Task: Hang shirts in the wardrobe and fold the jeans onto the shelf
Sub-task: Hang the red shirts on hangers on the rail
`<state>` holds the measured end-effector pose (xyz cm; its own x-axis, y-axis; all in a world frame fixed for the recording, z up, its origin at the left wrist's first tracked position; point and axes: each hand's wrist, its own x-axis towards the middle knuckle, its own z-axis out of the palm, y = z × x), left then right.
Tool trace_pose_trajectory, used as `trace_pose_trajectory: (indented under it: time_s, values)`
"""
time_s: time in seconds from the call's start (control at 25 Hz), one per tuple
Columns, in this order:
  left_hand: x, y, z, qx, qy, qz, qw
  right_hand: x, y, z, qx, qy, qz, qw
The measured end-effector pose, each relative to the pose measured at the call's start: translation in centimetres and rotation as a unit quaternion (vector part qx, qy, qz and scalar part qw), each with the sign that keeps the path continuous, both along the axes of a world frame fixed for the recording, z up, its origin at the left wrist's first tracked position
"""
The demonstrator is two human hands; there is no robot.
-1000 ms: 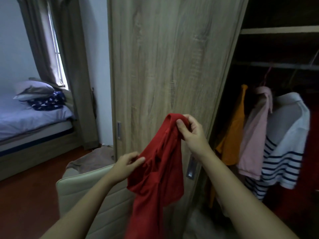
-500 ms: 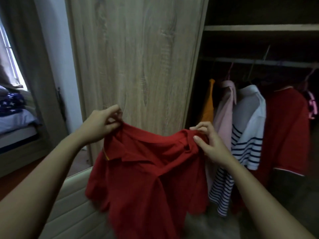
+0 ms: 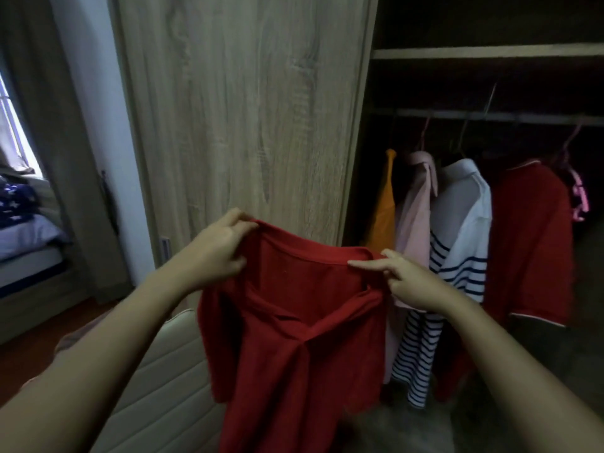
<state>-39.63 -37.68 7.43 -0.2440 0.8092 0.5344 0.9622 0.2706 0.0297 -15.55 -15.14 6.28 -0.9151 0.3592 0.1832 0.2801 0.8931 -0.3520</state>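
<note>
A second ago the shirt [image 3: 294,338] hung in a bunch from one hand. Now it is spread open between both, neckline pulled nearly taut, and the view has swung right to take in more of the open wardrobe.

The left hand [image 3: 219,250] pinches the shirt at one end of the neckline, thumb and fingers closed on the cloth. The right hand [image 3: 415,282] grips the other end, its forefinger lying straight along the collar edge and the rest curled under. The shirt hangs in the air in front of the door [image 3: 248,109], above a padded chair [image 3: 157,371], with the collar facing the person.

The step in hand looks like shaking a shirt out for hanging. Four shirts are already on the rail [image 3: 490,116]: orange [image 3: 382,207], pink [image 3: 416,204], striped [image 3: 464,223] and a hung red shirt [image 3: 532,240].

Neither hand has a hanger, so the next move probably calls for one. One hand must keep the neckline while the other reaches to the rail (whether a spare hangs there is too dark to tell). No jeans are in view, so the shelf [image 3: 490,52] part seems to wait.
</note>
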Motion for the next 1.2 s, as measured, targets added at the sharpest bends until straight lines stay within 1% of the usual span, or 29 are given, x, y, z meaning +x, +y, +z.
trace_pose_trajectory:
  time_s: [0.04,0.12,0.16,0.2,0.24,0.28,0.32,0.36,0.4,0.48,0.52,0.56,0.64,0.68,0.72,0.8,0.84,0.92,0.96,1.0,1.04,1.12,1.2]
  values:
    - [0.3,0.0,-0.6,-0.032,0.005,-0.004,0.999,0.0,-0.1,0.0,0.017,-0.018,-0.031,0.999]
    - [0.2,0.1,-0.8,-0.093,-0.013,-0.020,0.995,0.2,-0.1,-0.5,0.052,-0.022,-0.086,0.995]
    - [0.0,0.2,-0.3,-0.102,-0.021,-0.023,0.994,0.2,-0.2,-0.9,0.037,-0.005,-0.107,0.994]
    - [0.0,0.4,0.3,-0.084,-0.023,-0.026,0.996,0.3,-0.2,-1.4,0.005,0.027,-0.133,0.991]
    - [0.1,0.5,0.8,-0.044,-0.020,-0.027,0.998,0.3,-0.1,-1.8,-0.020,0.077,-0.167,0.983]
    - [0.3,0.7,1.0,0.000,-0.016,-0.023,1.000,0.4,0.0,-2.0,-0.022,0.131,-0.210,0.969]
    - [0.6,0.9,0.8,0.034,-0.009,-0.013,0.999,0.5,0.1,-2.1,0.014,0.176,-0.250,0.952]
    - [0.9,1.2,0.3,0.053,0.000,0.003,0.999,0.6,0.1,-2.1,0.062,0.199,-0.275,0.938]
    - [1.3,1.5,-0.2,0.064,0.003,0.029,0.998,0.8,0.1,-1.9,0.093,0.208,-0.281,0.932]
    - [2.2,2.5,-0.7,0.102,-0.027,0.088,0.990,1.4,0.1,-1.3,0.114,0.205,-0.271,0.934]
    - [2.8,3.2,-0.7,0.107,-0.039,0.106,0.988,2.0,0.2,-0.8,0.118,0.201,-0.277,0.932]
    - [3.5,4.0,-0.6,0.084,-0.041,0.118,0.989,2.6,0.3,-0.1,0.124,0.202,-0.289,0.927]
    - [4.7,5.6,-0.7,0.011,-0.052,0.119,0.991,4.3,0.9,1.1,0.133,0.203,-0.304,0.921]
    - [5.1,6.3,-0.8,0.000,-0.065,0.103,0.993,5.2,1.4,1.5,0.125,0.196,-0.309,0.922]
    - [5.6,7.0,-0.6,0.017,-0.086,0.078,0.993,6.4,2.0,1.9,0.109,0.182,-0.315,0.925]
    - [6.4,8.5,0.4,0.086,-0.127,0.054,0.987,9.0,3.8,2.3,0.053,0.149,-0.319,0.934]
    - [6.9,9.4,0.9,0.111,-0.141,0.057,0.982,10.5,4.6,2.4,-0.007,0.139,-0.306,0.942]
    - [8.0,11.3,1.8,0.121,-0.152,0.079,0.978,13.5,5.6,3.0,-0.163,0.125,-0.264,0.942]
    - [8.7,12.4,1.9,0.119,-0.150,0.092,0.977,15.0,5.9,3.6,-0.211,0.104,-0.249,0.940]
    - [9.2,13.4,1.9,0.117,-0.147,0.105,0.977,16.2,6.1,4.1,-0.235,0.087,-0.230,0.940]
    - [9.7,14.2,1.8,0.117,-0.147,0.118,0.975,17.3,6.3,4.7,-0.227,0.070,-0.218,0.947]
    - [10.9,16.5,1.9,0.128,-0.160,0.136,0.969,19.5,6.9,6.1,-0.204,0.054,-0.223,0.952]
    - [12.8,18.3,2.4,0.138,-0.172,0.111,0.969,21.2,8.1,7.1,-0.170,0.071,-0.240,0.953]
